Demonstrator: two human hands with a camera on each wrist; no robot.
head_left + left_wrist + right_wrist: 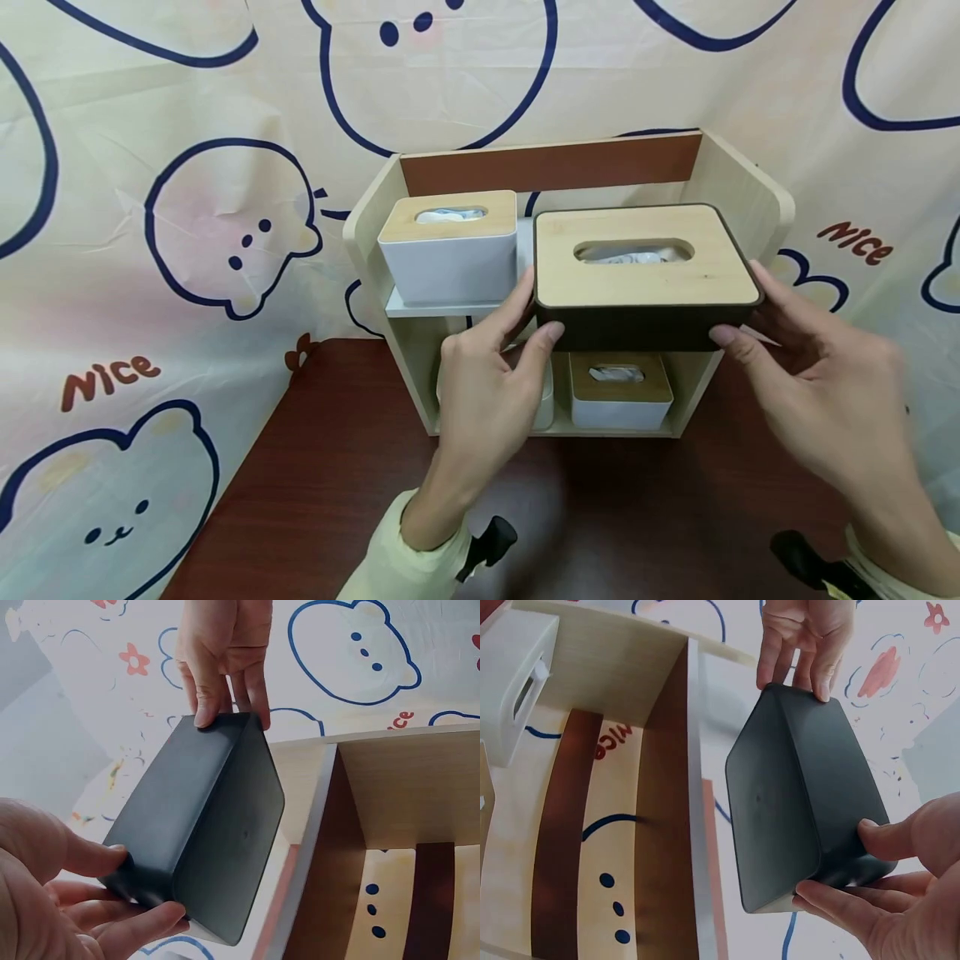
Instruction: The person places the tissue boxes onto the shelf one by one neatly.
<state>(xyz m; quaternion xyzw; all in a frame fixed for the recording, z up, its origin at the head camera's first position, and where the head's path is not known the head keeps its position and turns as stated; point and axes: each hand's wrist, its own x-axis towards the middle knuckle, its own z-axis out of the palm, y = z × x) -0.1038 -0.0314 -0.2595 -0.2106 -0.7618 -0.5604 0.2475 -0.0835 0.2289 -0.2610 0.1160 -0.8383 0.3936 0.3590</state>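
A black tissue box point(645, 329) with a pale wooden lid is held up in the air in front of the shelf's upper right side. Tissue shows in the lid's oval slot. My left hand point(487, 379) grips its left end, thumb on the front face and fingers around the side and underneath. The right end is gripped the same way by my right hand point(832, 392). In both wrist views the underside of the box is exposed, apart from the shelf. A white tissue box point(450, 262) with a wooden lid stands on the upper level at left.
The two-level wooden shelf point(742, 192) stands on a dark red-brown table point(315, 500). A smaller white tissue box point(621, 410) sits on its lower level at right. Beside that, another white container point(546, 402) is mostly hidden by my left hand. A bear-print cloth point(240, 367) hangs behind.
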